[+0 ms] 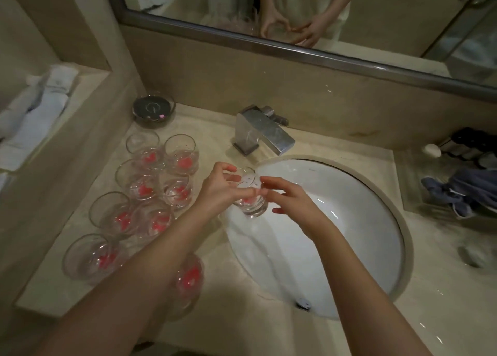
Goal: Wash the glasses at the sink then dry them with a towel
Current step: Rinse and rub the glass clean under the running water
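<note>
Head view: your left hand (pixel 220 191) grips a glass (pixel 248 194) over the sink (pixel 376 194); your right hand (pixel 290 199) touches it, fingers spread

mirror (pixel 349 19): hung on the wall
round dish (pixel 153 110): sat in the counter corner
blue cloth (pixel 457 191): lay at the right

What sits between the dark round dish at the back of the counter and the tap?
Nothing: in the head view, bare beige marble counter separates the dark round glass dish and the square chrome tap.
</note>
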The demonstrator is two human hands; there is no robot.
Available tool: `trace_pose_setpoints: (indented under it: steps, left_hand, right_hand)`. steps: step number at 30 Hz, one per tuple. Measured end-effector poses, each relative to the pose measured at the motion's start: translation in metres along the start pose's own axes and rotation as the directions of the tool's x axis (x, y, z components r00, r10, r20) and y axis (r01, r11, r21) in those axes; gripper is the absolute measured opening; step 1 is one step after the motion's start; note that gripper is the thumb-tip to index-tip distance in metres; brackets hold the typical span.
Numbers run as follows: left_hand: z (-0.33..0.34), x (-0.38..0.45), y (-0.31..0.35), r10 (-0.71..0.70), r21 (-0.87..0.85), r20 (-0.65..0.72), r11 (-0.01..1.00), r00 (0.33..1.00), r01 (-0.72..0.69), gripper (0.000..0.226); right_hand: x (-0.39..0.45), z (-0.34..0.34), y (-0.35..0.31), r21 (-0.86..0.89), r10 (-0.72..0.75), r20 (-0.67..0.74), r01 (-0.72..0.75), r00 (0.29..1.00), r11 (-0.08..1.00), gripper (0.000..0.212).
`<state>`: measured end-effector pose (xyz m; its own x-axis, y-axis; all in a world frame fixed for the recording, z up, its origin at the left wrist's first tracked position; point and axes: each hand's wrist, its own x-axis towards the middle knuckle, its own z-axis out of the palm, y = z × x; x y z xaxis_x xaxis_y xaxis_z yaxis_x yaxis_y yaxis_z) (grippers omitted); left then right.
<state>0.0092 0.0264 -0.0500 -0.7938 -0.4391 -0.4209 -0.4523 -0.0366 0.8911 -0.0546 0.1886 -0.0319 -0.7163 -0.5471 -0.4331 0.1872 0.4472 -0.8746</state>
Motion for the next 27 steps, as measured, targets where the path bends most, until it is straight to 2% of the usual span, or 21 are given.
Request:
trace_pose_setpoints:
  steps: [2,4,7,9,12,17,24,27]
  left_hand:
    - [0.016,0.005,-0.005,-0.062,-0.171,-0.005,0.983,0.998,0.06,0.071]
    - [0.031,0.007,-0.011,-0.156,-0.343,0.037,0.926,0.987,0.159,0.066]
    - [0.054,0.01,-0.018,-0.276,-0.571,0.127,0.765,0.953,0.297,0.075]
    - [0.067,0.015,-0.022,-0.309,-0.646,0.16,0.685,0.938,0.336,0.086]
    - [0.081,0.025,-0.021,-0.31,-0.684,0.166,0.647,0.936,0.336,0.093]
    - [0.095,0.038,-0.016,-0.303,-0.635,0.165,0.695,0.939,0.336,0.05]
    - [0.1,0.047,-0.017,-0.36,-0.594,0.166,0.707,0.918,0.384,0.034]
    - [0.1,0.047,-0.015,-0.382,-0.595,0.167,0.696,0.909,0.402,0.033]
  right_hand:
    - [0.003,-0.01,0.006,0.028,0.015,-0.05,-0.014,0.999,1.0,0.029]
    - [0.005,-0.018,0.012,0.064,0.028,-0.087,-0.022,0.996,0.998,0.023]
    - [0.008,-0.029,0.021,0.093,0.054,-0.108,-0.045,0.993,0.995,0.018]
    - [0.011,-0.037,0.027,0.089,0.073,-0.103,-0.064,0.992,0.994,0.018]
    - [0.023,-0.049,0.03,0.103,0.086,-0.144,-0.071,0.986,0.992,0.019]
    - [0.06,-0.06,0.019,0.19,0.053,-0.343,0.014,0.938,0.982,0.019]
    - [0.114,-0.057,-0.008,0.215,0.008,-0.456,0.101,0.89,0.971,0.027]
    - [0.127,-0.053,-0.015,0.204,-0.024,-0.449,0.129,0.893,0.97,0.027]
